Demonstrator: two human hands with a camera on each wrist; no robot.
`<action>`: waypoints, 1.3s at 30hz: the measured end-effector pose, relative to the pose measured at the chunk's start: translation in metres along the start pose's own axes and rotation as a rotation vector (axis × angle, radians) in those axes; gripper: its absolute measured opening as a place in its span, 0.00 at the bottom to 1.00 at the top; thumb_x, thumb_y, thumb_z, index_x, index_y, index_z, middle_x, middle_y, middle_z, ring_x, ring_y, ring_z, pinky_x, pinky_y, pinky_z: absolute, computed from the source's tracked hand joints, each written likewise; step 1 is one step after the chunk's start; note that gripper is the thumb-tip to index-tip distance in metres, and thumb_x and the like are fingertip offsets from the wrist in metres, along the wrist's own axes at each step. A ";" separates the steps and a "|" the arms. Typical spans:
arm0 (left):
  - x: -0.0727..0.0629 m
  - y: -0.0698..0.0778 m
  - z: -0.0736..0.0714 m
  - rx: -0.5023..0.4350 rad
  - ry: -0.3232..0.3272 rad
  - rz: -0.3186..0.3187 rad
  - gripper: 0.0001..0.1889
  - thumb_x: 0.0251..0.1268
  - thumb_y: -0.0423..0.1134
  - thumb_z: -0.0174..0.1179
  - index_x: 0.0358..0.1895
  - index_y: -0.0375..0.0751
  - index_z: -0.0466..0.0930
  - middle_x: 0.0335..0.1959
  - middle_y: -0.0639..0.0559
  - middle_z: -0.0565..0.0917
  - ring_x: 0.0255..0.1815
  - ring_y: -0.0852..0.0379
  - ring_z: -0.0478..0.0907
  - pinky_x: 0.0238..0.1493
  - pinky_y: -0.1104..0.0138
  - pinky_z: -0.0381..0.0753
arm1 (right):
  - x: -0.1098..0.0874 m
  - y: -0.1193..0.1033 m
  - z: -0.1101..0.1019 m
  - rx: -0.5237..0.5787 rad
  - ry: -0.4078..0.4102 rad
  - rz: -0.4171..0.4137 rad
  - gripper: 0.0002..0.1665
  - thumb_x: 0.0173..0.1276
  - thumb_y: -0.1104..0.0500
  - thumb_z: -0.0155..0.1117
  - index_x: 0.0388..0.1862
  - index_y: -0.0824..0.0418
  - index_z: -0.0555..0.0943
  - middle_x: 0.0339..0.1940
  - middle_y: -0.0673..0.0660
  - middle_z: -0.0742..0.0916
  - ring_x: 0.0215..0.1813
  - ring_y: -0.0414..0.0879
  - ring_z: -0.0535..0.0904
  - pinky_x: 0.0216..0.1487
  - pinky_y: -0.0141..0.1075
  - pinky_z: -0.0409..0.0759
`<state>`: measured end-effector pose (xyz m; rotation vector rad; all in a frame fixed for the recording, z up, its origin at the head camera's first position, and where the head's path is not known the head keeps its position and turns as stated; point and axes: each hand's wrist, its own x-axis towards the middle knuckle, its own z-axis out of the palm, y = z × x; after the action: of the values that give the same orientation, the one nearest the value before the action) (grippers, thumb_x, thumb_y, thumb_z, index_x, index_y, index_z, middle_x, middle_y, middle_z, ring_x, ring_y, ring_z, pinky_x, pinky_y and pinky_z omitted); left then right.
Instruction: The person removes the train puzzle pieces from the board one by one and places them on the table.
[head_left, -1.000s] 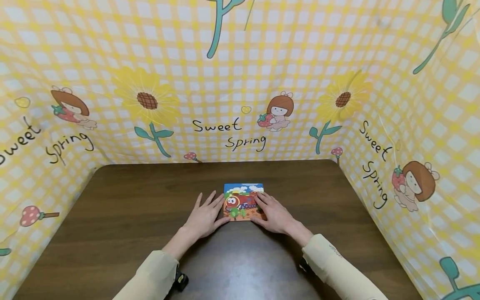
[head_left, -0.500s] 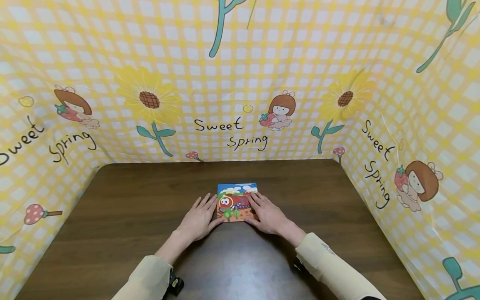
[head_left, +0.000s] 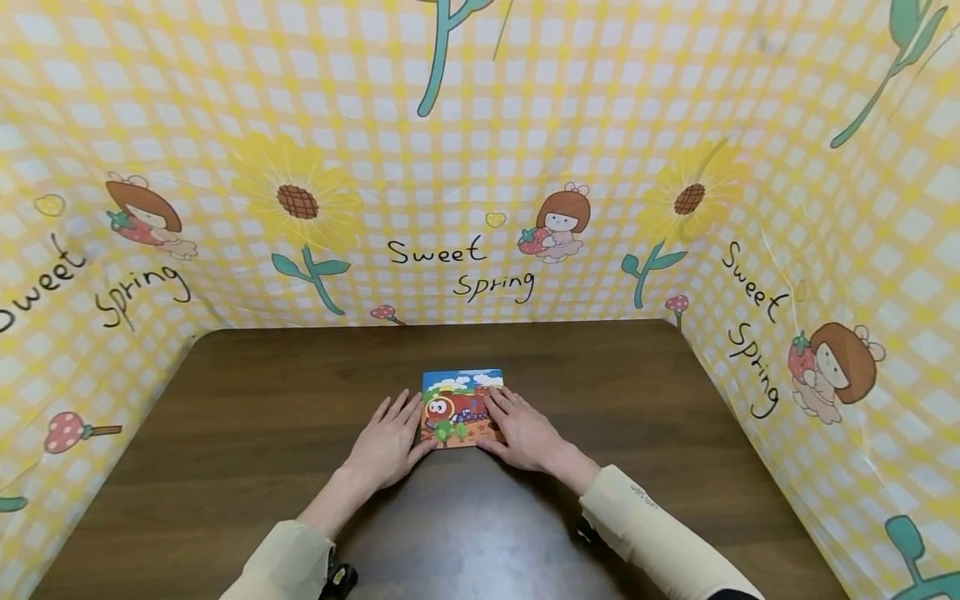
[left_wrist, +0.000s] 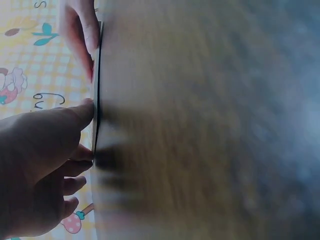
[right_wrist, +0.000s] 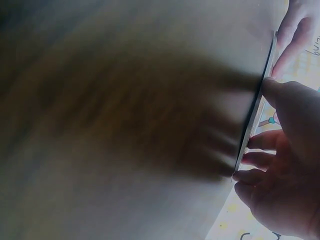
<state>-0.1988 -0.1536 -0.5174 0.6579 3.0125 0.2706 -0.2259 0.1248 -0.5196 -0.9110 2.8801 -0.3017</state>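
Note:
A thin square board [head_left: 459,408] printed with a cartoon red train, trees and clouds lies flat on the table. My left hand [head_left: 386,448] touches its left edge, fingers extended and thumb at the near left corner. On the right side of the board rests my right hand [head_left: 528,435], its straight fingers over the picture and its thumb along the near edge. Seen edge-on in the left wrist view, the board [left_wrist: 97,75] is a slim dark-and-light strip. In the right wrist view the right hand's fingertips meet the board's edge [right_wrist: 254,110].
The dark wooden table [head_left: 285,375] has rounded far corners. Yellow checked cloth [head_left: 450,150] with flowers and lettering walls it in at the back and both sides. A black wrist strap device [head_left: 341,577] shows by the left sleeve.
The board has slid left across the table and slightly nearer, both hands moving along with it. Contact between hands and board looks the same throughout.

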 end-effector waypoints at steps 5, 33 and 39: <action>-0.006 -0.006 0.001 0.035 0.024 -0.006 0.40 0.85 0.59 0.58 0.83 0.29 0.68 0.85 0.33 0.69 0.89 0.33 0.61 0.89 0.38 0.60 | 0.004 -0.006 0.003 -0.017 0.011 -0.006 0.49 0.86 0.35 0.58 0.88 0.66 0.63 0.90 0.66 0.67 0.92 0.63 0.60 0.91 0.52 0.62; -0.017 -0.033 0.006 -0.110 0.056 -0.116 0.45 0.85 0.58 0.58 0.84 0.21 0.59 0.88 0.25 0.59 0.90 0.27 0.54 0.87 0.32 0.56 | 0.038 -0.052 0.007 -0.200 -0.010 -0.021 0.50 0.85 0.28 0.52 0.89 0.58 0.65 0.90 0.59 0.70 0.90 0.55 0.65 0.90 0.46 0.65; -0.015 -0.035 0.007 -0.124 0.053 -0.118 0.46 0.86 0.61 0.54 0.84 0.22 0.58 0.88 0.26 0.57 0.91 0.28 0.52 0.88 0.33 0.53 | 0.040 -0.060 0.007 -0.206 -0.027 -0.015 0.50 0.85 0.27 0.50 0.90 0.57 0.64 0.90 0.58 0.69 0.91 0.55 0.65 0.90 0.46 0.65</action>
<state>-0.1985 -0.1902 -0.5303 0.4680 3.0387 0.4722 -0.2237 0.0525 -0.5148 -0.9591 2.9202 0.0075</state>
